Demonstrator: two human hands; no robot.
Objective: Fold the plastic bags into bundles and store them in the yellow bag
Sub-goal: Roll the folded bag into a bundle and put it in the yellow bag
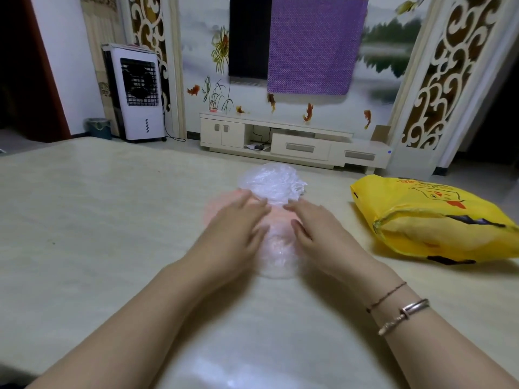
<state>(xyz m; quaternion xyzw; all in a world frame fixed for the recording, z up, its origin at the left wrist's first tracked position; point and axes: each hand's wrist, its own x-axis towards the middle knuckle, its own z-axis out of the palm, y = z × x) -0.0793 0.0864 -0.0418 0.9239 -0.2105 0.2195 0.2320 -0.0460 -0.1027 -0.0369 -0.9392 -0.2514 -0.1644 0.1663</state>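
Pale and glossy, a wide table (84, 220) fills the foreground, with a low white cabinet (289, 141) and a white fan unit (134, 91) against the painted wall behind it. One yellow bag (432, 220) lies on its side at the table's right, puffed up, its open mouth turned toward the person. At the table's middle lies one pinkish plastic bag (276, 254), thin and see-through, spread flat in a long strip running away from the person. Just beyond it sits one crumpled clear bag (273, 182) in a loose heap. The left hand (233, 226) and right hand (317, 231) both rest palm-down on the pink strip, fingers straight and relaxed, pressing it flat and gripping nothing, fingertips nearly meeting. Two bracelets (401, 310) circle the right wrist.
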